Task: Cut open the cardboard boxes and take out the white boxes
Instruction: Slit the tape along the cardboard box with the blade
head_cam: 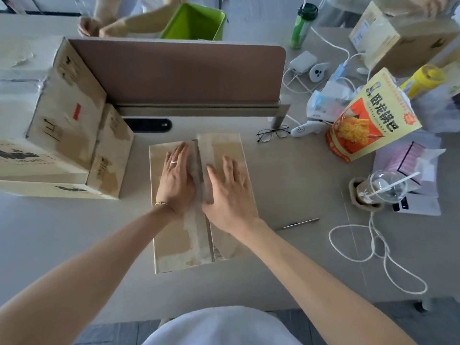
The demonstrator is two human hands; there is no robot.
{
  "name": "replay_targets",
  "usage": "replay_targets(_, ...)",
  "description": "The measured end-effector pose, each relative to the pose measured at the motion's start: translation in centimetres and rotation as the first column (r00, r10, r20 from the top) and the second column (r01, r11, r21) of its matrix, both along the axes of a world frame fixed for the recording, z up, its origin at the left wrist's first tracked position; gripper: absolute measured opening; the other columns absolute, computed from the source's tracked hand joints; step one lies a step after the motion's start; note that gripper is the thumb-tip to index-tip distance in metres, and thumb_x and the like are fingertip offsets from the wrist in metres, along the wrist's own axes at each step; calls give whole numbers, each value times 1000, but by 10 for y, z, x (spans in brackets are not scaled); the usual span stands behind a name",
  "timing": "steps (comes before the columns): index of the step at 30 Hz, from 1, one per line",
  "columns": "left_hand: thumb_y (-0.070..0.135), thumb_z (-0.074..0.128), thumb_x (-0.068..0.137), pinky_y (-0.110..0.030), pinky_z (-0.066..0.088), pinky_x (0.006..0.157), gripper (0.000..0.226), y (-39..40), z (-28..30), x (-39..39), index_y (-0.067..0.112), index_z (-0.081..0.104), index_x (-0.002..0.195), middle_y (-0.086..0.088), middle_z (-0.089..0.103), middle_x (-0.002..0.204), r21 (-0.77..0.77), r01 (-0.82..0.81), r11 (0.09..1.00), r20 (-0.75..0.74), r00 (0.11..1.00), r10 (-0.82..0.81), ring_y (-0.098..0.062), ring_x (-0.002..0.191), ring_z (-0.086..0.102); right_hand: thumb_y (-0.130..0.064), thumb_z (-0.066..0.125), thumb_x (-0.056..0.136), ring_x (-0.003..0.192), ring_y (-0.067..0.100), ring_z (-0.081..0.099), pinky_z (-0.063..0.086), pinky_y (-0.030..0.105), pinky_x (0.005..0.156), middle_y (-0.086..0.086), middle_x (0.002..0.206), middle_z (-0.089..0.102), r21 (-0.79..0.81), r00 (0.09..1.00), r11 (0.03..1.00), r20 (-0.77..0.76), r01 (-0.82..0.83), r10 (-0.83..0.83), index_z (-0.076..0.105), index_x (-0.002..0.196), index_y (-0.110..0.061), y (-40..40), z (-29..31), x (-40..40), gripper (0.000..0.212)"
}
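Observation:
A flat cardboard box [174, 245] lies in front of me on the desk, its taped centre seam parted into a dark gap. My left hand [175, 180] lies flat on the left flap with straight fingers, a ring on one finger. My right hand [230, 192] lies on the right flap, fingers spread, thumb at the seam's edge. The right flap sits slightly raised. A thin metal cutter [300, 223] lies on the desk to the right of the box. No white box shows through the gap.
Stacked cardboard boxes [57, 115] stand at the left. A brown desk divider [179, 73] rises behind the box. Glasses [272, 133], a snack bag [371, 120], a plastic cup [387, 186] and a white cable [373, 255] crowd the right. Another person's hands [97, 27] work beyond the divider.

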State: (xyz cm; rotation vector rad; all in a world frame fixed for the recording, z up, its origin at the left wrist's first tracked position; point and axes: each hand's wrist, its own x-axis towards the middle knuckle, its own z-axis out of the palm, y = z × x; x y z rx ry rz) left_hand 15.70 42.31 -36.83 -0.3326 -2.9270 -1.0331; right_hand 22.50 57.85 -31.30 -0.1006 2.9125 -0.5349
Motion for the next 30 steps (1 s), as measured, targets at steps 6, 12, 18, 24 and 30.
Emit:
replay_targets(6,54,55,76,-59,7,124,74,6,1,4,24,52,144,-14,36,158,-365,275,890,27,958,-285,-33,154,19,7,59,78,146,35,38,39,49,114,13,157,45,57,936,998,-351,7,14,64,130,-5,47,54,5,54)
replay_targets(12,16,61,65,-52,6,128,68,7,24,7,19,62,133,-6,55,141,-265,324,908,-44,937,-347,-28,148,34,-8,65,82,152,39,23,15,59,123,16,157,41,482,996,872,-72,87,-60,73,113,-8,96,38,12,32)
replay_targets(18,-13,51,63,-34,49,88,61,-9,96,14,18,72,111,0,74,98,-337,351,874,-127,903,-411,-31,95,65,-35,50,102,148,42,26,43,51,106,21,165,21,407,963,903,160,137,-218,31,157,-12,56,10,14,62)
replay_targets(24,-5,49,68,-39,45,93,52,-77,110,31,17,74,108,-2,74,101,-452,132,882,-136,967,-215,-31,95,65,-19,55,94,130,40,47,51,47,88,16,153,38,371,951,908,157,195,-268,25,156,-21,59,0,12,69)
replay_targets(30,7,47,84,-43,42,108,63,-93,43,63,18,49,146,-5,50,146,-162,-19,987,191,980,50,-34,130,50,-15,53,96,114,38,64,51,42,82,12,139,54,290,958,938,152,191,-242,36,147,-8,61,-9,1,55)
